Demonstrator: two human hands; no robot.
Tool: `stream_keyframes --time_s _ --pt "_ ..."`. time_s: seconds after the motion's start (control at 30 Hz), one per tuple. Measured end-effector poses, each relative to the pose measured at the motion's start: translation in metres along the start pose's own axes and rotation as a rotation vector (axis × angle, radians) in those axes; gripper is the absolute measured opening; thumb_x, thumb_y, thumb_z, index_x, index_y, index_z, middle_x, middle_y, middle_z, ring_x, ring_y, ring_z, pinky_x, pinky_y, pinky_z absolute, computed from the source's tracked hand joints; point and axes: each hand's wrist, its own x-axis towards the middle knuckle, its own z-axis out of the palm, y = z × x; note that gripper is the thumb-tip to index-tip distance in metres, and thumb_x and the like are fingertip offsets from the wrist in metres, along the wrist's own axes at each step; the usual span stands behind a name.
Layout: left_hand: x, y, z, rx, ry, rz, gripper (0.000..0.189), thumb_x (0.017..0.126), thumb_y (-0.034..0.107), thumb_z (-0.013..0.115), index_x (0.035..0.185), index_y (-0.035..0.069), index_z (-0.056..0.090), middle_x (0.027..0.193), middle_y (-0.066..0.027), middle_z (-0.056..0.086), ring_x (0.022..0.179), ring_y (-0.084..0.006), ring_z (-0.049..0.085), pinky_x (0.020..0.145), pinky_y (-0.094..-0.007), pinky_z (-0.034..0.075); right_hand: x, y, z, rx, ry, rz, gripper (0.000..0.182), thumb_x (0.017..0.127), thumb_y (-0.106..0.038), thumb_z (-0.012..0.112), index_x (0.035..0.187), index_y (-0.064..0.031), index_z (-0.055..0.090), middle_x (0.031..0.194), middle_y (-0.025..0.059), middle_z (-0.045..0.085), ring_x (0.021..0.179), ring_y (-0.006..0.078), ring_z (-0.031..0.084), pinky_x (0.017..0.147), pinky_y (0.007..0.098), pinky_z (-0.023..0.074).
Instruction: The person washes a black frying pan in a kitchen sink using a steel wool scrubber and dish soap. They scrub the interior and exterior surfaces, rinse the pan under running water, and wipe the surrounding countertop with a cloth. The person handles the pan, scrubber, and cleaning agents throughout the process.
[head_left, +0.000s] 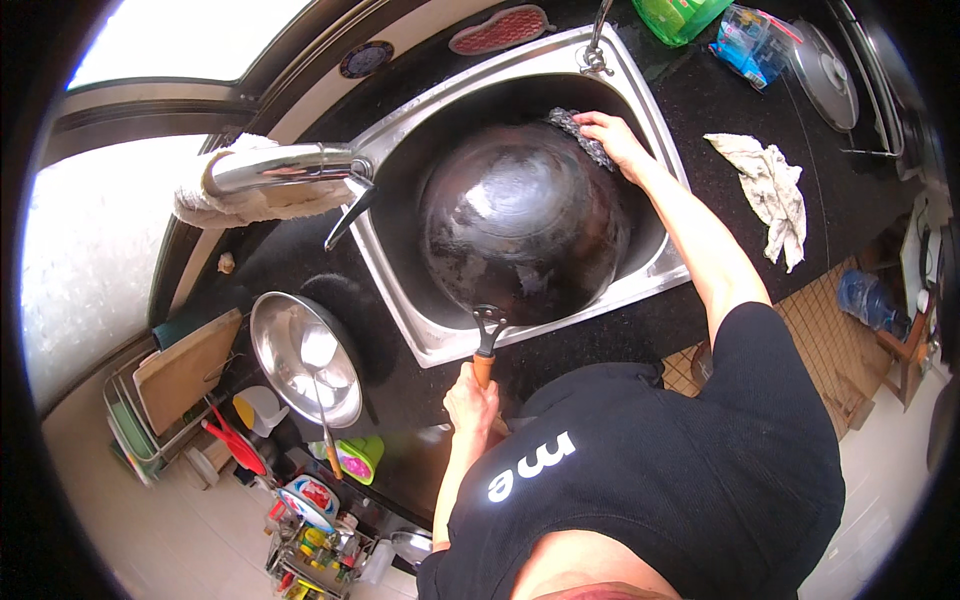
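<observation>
A dark metal wok (525, 217) lies upside down in the stainless steel sink (420, 349), its wet outer bottom facing up. My left hand (474, 401) is closed around the wok's orange-brown handle (483, 369) at the sink's near edge. At the wok's far right side, my right hand (611, 142) presses a grey steel wool scourer (581, 139) against the outer surface. A chrome faucet (285, 166) with a cloth wrapped on it is turned away to the left of the basin. A second, thinner tap (595, 56) stands at the sink's far right corner.
A steel bowl (285, 337) with a long-handled utensil stands left of the sink. Right of it lie a crumpled white cloth (769, 187), a pot lid (825, 75), a blue plastic package (754, 49) and a green bottle (679, 15). A cutting board (187, 371) stands in a rack at left.
</observation>
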Motion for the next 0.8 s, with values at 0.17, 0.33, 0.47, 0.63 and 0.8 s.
stream_keyframes --time_s 0.17,0.33,0.47,0.63,0.8 --pt "0.004 -0.006 -0.007 0.009 0.059 0.118 0.032 0.067 0.015 0.068 0.091 0.008 0.049 0.071 -0.0200 0.061 0.070 -0.0410 0.060 0.063 -0.0485 0.047 0.003 0.001 -0.002 -0.071 0.071 0.196 0.055 0.080 -0.033 0.063 0.122 -0.0005 0.051 0.117 0.0119 0.057 0.111 0.0191 0.049 0.097 0.0313 0.0345" --pt "-0.008 0.000 -0.017 0.013 0.061 0.134 0.027 0.067 0.012 0.066 0.087 0.007 0.049 0.069 -0.0188 0.060 0.067 -0.0404 0.060 0.061 -0.0472 0.048 0.010 -0.007 -0.005 -0.124 -0.015 0.228 0.067 0.072 -0.039 0.070 0.121 0.0020 0.050 0.116 0.0146 0.056 0.111 0.0201 0.050 0.097 0.0311 0.0348" --pt "-0.019 -0.010 -0.013 -0.041 0.085 0.134 0.028 0.066 0.012 0.066 0.086 0.007 0.047 0.066 -0.0189 0.058 0.067 -0.0408 0.059 0.059 -0.0470 0.046 -0.006 -0.016 -0.010 0.068 -0.054 0.167 0.053 0.072 -0.027 0.071 0.115 -0.0010 0.054 0.104 0.0093 0.060 0.097 0.0158 0.055 0.088 0.0276 0.0404" --pt "-0.020 -0.022 0.002 -0.093 0.126 0.192 0.029 0.065 0.012 0.067 0.086 0.007 0.047 0.065 -0.0184 0.057 0.064 -0.0407 0.059 0.058 -0.0469 0.047 -0.027 -0.029 -0.006 0.026 0.006 0.069 0.048 0.069 -0.021 0.073 0.110 -0.0020 0.057 0.100 0.0088 0.062 0.095 0.0163 0.056 0.086 0.0288 0.0413" --pt "-0.004 -0.009 -0.001 -0.077 0.087 0.177 0.027 0.066 0.013 0.065 0.086 0.007 0.049 0.064 -0.0180 0.058 0.064 -0.0398 0.060 0.059 -0.0471 0.047 0.008 -0.021 -0.012 -0.001 -0.070 0.193 0.035 0.071 -0.018 0.069 0.101 -0.0062 0.057 0.090 0.0037 0.060 0.089 0.0134 0.054 0.083 0.0275 0.0405"
